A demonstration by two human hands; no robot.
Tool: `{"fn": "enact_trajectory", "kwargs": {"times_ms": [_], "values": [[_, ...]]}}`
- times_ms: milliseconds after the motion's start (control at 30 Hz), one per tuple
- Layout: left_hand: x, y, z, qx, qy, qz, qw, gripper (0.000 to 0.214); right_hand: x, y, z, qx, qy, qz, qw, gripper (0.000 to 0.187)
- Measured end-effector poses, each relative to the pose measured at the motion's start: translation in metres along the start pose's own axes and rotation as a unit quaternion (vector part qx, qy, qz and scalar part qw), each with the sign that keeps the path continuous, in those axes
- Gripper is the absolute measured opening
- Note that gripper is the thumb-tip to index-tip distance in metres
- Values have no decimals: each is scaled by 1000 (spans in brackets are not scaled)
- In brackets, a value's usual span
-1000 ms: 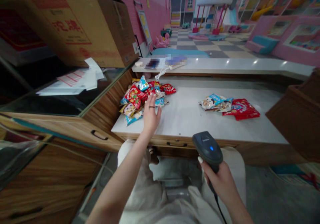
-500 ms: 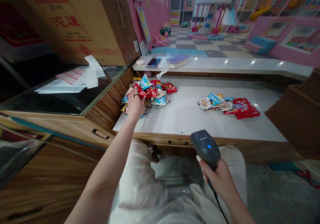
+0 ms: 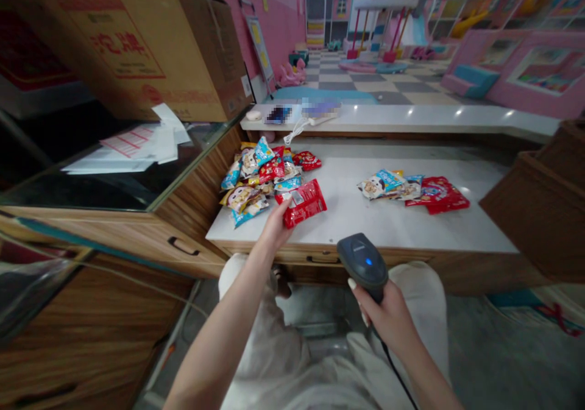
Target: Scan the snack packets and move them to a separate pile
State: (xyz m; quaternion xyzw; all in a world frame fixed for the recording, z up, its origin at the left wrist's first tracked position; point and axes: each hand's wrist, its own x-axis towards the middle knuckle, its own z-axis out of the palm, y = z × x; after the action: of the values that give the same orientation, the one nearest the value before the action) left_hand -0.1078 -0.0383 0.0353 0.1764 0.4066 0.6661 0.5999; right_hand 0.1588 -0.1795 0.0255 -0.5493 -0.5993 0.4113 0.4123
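A red snack packet (image 3: 302, 202) sits at the near left part of the white counter (image 3: 361, 222), tilted with its far end higher in the picture; whether it lies on the surface or is lifted just off it cannot be told. The left hand (image 3: 275, 226) has it by the near left corner, fingers closed on that edge, thumb on top. Just beyond the packet, against the counter's left wall, lies a loose heap of snack packets (image 3: 256, 175) in red, blue and yellow. Well apart to the right on the same counter is a smaller group of packets (image 3: 414, 189), blue ones to the left and red ones to the right. Below the counter's front edge, the right hand (image 3: 389, 320) is wrapped around the handle of a dark barcode scanner (image 3: 364, 262), whose blue light glows and whose head points toward the counter. A raised ledge (image 3: 411, 118) runs behind the counter, with a white cable (image 3: 296, 132) hanging over it. To the left, papers (image 3: 132, 148) lie on a glass case (image 3: 137, 187) beside a large cardboard box (image 3: 137, 50).
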Motion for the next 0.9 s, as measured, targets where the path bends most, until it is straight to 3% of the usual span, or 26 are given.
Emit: {"fn": "enact_trajectory", "kwargs": {"times_ms": [67, 167, 300, 500, 900], "values": [[2, -12, 4, -22, 5, -34, 999, 14, 2, 5, 2, 7, -13, 6, 1000, 42], [8, -25, 5, -25, -1, -28, 999, 12, 6, 13, 7, 3, -19, 10, 1000, 36], [15, -39, 1, 13, -26, 17, 999, 34, 13, 14, 15, 3, -28, 12, 1000, 33], [22, -56, -10, 75, -34, 73, 994, 64, 24, -9, 24, 20, -42, 16, 999, 27], [16, -56, -8, 76, -37, 79, 993, 67, 28, -21, 29, 4, -41, 3, 999, 20]]}}
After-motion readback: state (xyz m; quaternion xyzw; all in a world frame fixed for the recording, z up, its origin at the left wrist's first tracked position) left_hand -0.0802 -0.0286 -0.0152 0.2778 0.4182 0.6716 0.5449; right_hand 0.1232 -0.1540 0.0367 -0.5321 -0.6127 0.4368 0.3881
